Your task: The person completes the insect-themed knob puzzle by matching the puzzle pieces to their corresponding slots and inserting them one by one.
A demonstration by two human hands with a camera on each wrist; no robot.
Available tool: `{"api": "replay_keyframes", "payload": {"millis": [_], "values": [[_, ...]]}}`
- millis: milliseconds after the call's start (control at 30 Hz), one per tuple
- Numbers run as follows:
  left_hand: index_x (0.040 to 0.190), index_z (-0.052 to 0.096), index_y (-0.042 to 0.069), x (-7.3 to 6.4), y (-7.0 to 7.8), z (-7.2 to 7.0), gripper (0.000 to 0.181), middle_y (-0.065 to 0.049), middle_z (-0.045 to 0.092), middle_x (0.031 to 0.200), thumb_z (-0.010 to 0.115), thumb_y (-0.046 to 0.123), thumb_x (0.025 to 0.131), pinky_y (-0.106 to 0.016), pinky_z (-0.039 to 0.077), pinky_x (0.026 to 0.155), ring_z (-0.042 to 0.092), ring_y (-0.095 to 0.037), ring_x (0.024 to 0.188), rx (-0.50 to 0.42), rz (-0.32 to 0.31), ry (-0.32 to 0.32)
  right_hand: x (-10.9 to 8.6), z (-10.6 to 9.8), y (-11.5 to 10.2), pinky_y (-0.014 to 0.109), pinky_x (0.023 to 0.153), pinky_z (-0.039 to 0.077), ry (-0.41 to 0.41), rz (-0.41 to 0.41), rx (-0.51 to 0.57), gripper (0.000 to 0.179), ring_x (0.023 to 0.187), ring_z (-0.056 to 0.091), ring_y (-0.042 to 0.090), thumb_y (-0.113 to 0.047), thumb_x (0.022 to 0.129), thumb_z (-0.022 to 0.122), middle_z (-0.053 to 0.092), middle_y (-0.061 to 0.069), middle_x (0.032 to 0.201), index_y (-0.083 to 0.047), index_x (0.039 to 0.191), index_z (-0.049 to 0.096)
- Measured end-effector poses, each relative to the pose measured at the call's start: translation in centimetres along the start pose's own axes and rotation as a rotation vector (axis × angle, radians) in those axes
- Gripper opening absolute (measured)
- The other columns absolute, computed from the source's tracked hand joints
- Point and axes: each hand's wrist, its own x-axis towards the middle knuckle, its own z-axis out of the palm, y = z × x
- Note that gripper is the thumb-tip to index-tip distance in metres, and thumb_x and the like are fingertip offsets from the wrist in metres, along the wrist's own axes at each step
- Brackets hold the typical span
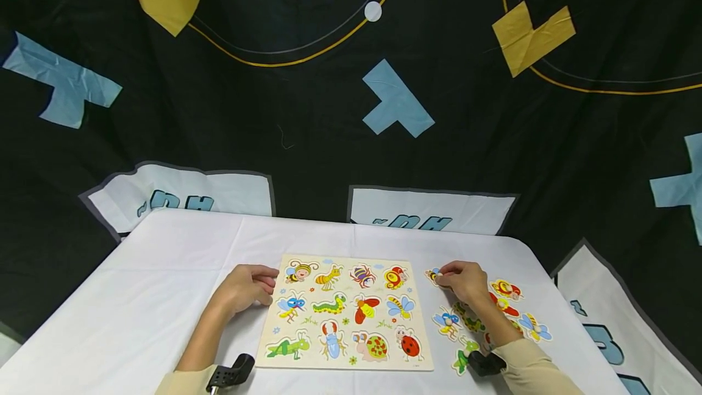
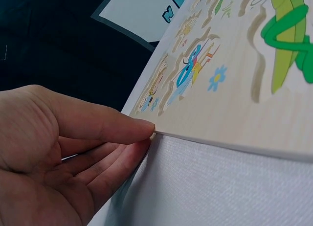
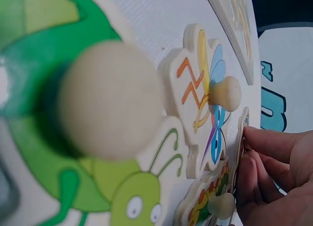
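Note:
A wooden peg puzzle board (image 1: 318, 364) with insect pictures in recessed shapes lies on the white table. My left hand (image 1: 249, 288) rests beside its left edge, fingers fairly straight, and the thumb tip touches the edge in the left wrist view. To the right of the board, my right hand (image 1: 465, 280) pinches a bee puzzle piece (image 1: 432, 274). That piece shows only edge-on in the right wrist view, partly behind the fingers. Nearest to this hand lie a mosquito piece (image 3: 195, 84) and a caterpillar piece (image 3: 198, 206), both with round wooden knobs.
More loose pieces lie right of the board, some overlapping: a dragonfly (image 1: 534, 327), a red-and-yellow butterfly (image 1: 506, 289) and a grasshopper (image 1: 460, 361). The right forearm hides part of the pile. A black cloth (image 1: 307, 139) with taped shapes hangs behind the table.

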Motion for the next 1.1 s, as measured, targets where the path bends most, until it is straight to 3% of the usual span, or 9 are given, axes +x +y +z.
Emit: {"api": "replay_keyframes", "payload": {"millis": [500, 1100], "values": [[0.123, 0.068, -0.005, -0.2, 0.1, -0.2, 0.060, -0.010, 0.069, 0.095, 0.076, -0.011, 0.064, -0.029, 0.049, 0.069, 0.064, -0.017, 0.081, -0.015, 0.010, -0.010, 0.3, -0.4, -0.6, 0.027, 0.063, 0.047, -0.055, 0.002, 0.033, 0.020, 0.077, 0.060, 0.020, -0.019, 0.085, 0.078, 0.072, 0.009, 0.092, -0.004, 0.099, 0.075], [0.124, 0.068, -0.004, 0.1, -0.3, -0.1, 0.060, -0.008, 0.069, 0.094, 0.075, -0.010, 0.064, -0.029, 0.049, 0.069, 0.063, -0.017, 0.081, -0.020, 0.011, -0.013, 0.6, 1.0, -3.6, 0.027, 0.060, 0.047, -0.068, -0.078, 0.043, 0.016, 0.070, 0.059, 0.016, -0.013, 0.083, 0.080, 0.073, 0.005, 0.082, -0.003, 0.095, 0.076]]}}
